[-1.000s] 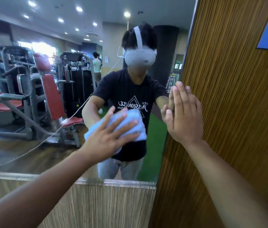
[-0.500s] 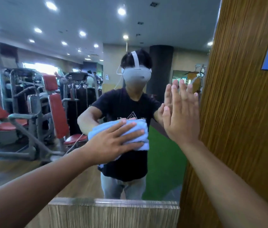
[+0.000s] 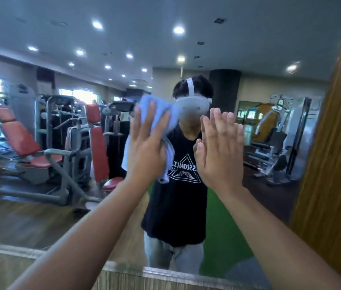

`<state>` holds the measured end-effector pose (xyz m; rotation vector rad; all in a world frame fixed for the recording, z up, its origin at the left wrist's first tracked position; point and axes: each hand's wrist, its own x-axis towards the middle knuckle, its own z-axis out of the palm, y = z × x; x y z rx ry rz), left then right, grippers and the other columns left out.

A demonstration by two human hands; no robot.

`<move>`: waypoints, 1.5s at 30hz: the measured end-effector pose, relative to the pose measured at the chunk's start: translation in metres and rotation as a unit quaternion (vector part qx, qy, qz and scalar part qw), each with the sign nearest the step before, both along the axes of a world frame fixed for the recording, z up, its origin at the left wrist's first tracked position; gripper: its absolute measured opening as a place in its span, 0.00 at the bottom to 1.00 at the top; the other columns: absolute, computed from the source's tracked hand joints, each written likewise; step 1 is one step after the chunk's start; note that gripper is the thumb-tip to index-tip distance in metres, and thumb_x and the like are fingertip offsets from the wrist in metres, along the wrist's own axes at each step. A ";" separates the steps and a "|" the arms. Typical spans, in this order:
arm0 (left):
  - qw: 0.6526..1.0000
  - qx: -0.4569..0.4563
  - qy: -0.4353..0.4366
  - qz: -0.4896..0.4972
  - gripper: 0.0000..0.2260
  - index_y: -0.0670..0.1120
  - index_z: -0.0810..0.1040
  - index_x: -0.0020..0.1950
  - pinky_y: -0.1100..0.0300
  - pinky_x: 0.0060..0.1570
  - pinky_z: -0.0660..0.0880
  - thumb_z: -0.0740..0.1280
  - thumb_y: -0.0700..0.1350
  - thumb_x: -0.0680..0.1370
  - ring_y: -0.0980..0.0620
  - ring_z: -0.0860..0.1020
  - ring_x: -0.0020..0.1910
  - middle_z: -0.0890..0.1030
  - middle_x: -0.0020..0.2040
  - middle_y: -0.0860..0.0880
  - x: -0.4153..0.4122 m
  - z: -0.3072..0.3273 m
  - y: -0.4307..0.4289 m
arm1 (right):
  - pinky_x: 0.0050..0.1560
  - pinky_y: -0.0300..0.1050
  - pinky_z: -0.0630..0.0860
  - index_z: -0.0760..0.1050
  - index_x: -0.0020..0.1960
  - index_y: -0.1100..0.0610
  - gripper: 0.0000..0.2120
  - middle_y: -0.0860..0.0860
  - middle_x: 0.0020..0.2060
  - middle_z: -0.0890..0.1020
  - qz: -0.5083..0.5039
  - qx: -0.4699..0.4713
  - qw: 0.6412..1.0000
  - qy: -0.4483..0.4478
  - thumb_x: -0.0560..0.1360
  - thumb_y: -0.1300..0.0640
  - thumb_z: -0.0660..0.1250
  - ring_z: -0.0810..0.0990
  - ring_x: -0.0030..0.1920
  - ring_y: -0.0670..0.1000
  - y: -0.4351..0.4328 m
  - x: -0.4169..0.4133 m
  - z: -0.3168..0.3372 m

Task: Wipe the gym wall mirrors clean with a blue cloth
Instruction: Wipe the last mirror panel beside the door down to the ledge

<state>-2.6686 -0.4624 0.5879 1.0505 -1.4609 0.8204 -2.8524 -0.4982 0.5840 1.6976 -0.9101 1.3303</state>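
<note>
Head view: mirror (image 3: 39,49) covers the wall; wood panel (image 3: 337,143) at its right edge, wood-grain ledge (image 3: 165,279) below.
Blue cloth (image 3: 155,109): flat on the glass, one end hanging down.
Left hand (image 3: 146,147): fingers straight, pressing the cloth.
Right hand (image 3: 219,151): released, flat, just beside the left.
Room: reflected gym machines (image 3: 46,143), ceiling spotlights (image 3: 179,29).

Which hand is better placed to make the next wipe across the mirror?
Left. The left hand presses the blue cloth against the mirror with straight fingers. The right hand is flat and bare, holding nothing, nearer the wooden panel.
</note>
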 end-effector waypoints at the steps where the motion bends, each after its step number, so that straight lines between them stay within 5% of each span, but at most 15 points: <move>1: 0.998 -0.002 -0.062 0.005 0.27 0.44 0.68 0.77 0.34 0.75 0.58 0.55 0.34 0.77 0.33 0.53 0.79 0.62 0.79 0.39 0.008 -0.013 -0.001 | 0.81 0.64 0.48 0.60 0.81 0.59 0.29 0.59 0.81 0.59 -0.001 0.005 1.000 -0.003 0.82 0.54 0.58 0.54 0.81 0.62 -0.002 0.006 -0.001; 3: 0.987 0.001 -0.159 0.024 0.23 0.43 0.71 0.74 0.34 0.73 0.60 0.49 0.36 0.82 0.31 0.58 0.77 0.66 0.76 0.37 0.036 -0.039 0.001 | 0.81 0.64 0.48 0.59 0.82 0.59 0.29 0.58 0.82 0.58 -0.008 0.015 1.000 -0.007 0.83 0.52 0.57 0.53 0.82 0.62 -0.006 0.011 -0.004; 6: 0.982 0.022 -0.176 0.068 0.24 0.45 0.71 0.75 0.33 0.73 0.61 0.57 0.34 0.79 0.32 0.58 0.78 0.65 0.77 0.38 0.092 -0.053 0.011 | 0.81 0.63 0.46 0.57 0.83 0.59 0.30 0.58 0.82 0.56 -0.030 0.012 0.999 -0.003 0.83 0.51 0.57 0.51 0.82 0.61 -0.013 0.011 -0.008; 11: 0.990 0.037 0.129 0.028 0.30 0.51 0.67 0.78 0.40 0.78 0.54 0.61 0.32 0.77 0.45 0.49 0.81 0.57 0.81 0.49 0.122 0.010 0.029 | 0.81 0.64 0.48 0.53 0.83 0.58 0.30 0.56 0.82 0.54 -0.044 -0.009 0.999 -0.009 0.83 0.51 0.53 0.51 0.82 0.61 -0.017 0.015 -0.011; 13: 0.985 0.017 0.166 0.030 0.29 0.54 0.64 0.79 0.45 0.79 0.51 0.57 0.38 0.78 0.54 0.44 0.79 0.52 0.82 0.52 0.101 0.048 0.028 | 0.81 0.63 0.47 0.52 0.83 0.58 0.30 0.56 0.83 0.53 -0.050 -0.009 0.999 -0.009 0.84 0.50 0.52 0.50 0.83 0.61 -0.017 0.015 -0.012; 15: 0.992 -0.014 0.126 0.028 0.30 0.54 0.62 0.80 0.42 0.79 0.51 0.52 0.44 0.77 0.56 0.41 0.77 0.51 0.82 0.51 0.074 0.075 0.017 | 0.81 0.63 0.46 0.52 0.83 0.58 0.30 0.56 0.83 0.53 -0.051 -0.013 0.999 -0.012 0.84 0.50 0.52 0.50 0.83 0.60 -0.018 0.015 -0.013; 19: 0.995 -0.068 -0.031 0.062 0.32 0.47 0.64 0.79 0.45 0.78 0.51 0.65 0.34 0.75 0.36 0.54 0.79 0.60 0.81 0.43 0.019 0.081 -0.011 | 0.81 0.61 0.46 0.54 0.83 0.57 0.30 0.55 0.83 0.54 -0.053 -0.028 0.998 -0.012 0.83 0.50 0.54 0.50 0.83 0.59 -0.019 0.013 -0.013; 24: 0.981 -0.042 -0.190 0.017 0.28 0.43 0.73 0.74 0.37 0.75 0.60 0.60 0.30 0.74 0.33 0.59 0.78 0.66 0.77 0.39 0.014 0.001 -0.011 | 0.82 0.58 0.43 0.54 0.83 0.57 0.30 0.54 0.82 0.55 -0.043 -0.018 0.999 -0.014 0.83 0.49 0.52 0.51 0.83 0.58 -0.019 0.012 -0.012; 29: 0.971 0.008 -0.232 0.052 0.20 0.45 0.69 0.75 0.36 0.74 0.62 0.58 0.37 0.82 0.35 0.61 0.78 0.67 0.76 0.40 0.105 -0.087 0.013 | 0.82 0.62 0.47 0.54 0.83 0.57 0.30 0.54 0.83 0.53 -0.041 -0.007 0.999 -0.015 0.84 0.50 0.52 0.49 0.83 0.58 -0.018 0.012 -0.013; 33: 0.976 0.063 -0.172 0.119 0.25 0.45 0.63 0.78 0.32 0.72 0.61 0.58 0.40 0.79 0.32 0.57 0.79 0.62 0.79 0.39 0.174 -0.091 0.027 | 0.81 0.65 0.49 0.53 0.83 0.57 0.30 0.55 0.83 0.53 -0.035 -0.010 0.999 -0.017 0.83 0.50 0.52 0.50 0.83 0.60 -0.019 0.014 -0.015; 39: 0.982 0.049 0.161 0.091 0.30 0.52 0.62 0.80 0.47 0.79 0.51 0.60 0.35 0.79 0.44 0.48 0.82 0.53 0.83 0.49 0.165 -0.003 0.031 | 0.81 0.64 0.49 0.53 0.84 0.57 0.30 0.57 0.82 0.55 -0.035 -0.025 0.999 -0.012 0.84 0.50 0.52 0.52 0.82 0.61 -0.021 0.013 -0.016; 45: 0.990 0.001 0.121 0.076 0.28 0.53 0.62 0.80 0.49 0.79 0.47 0.56 0.41 0.80 0.45 0.47 0.81 0.54 0.82 0.47 0.091 0.047 0.013 | 0.80 0.66 0.51 0.54 0.83 0.58 0.29 0.58 0.82 0.56 -0.042 -0.030 0.999 -0.010 0.85 0.51 0.52 0.52 0.82 0.62 -0.020 0.013 -0.015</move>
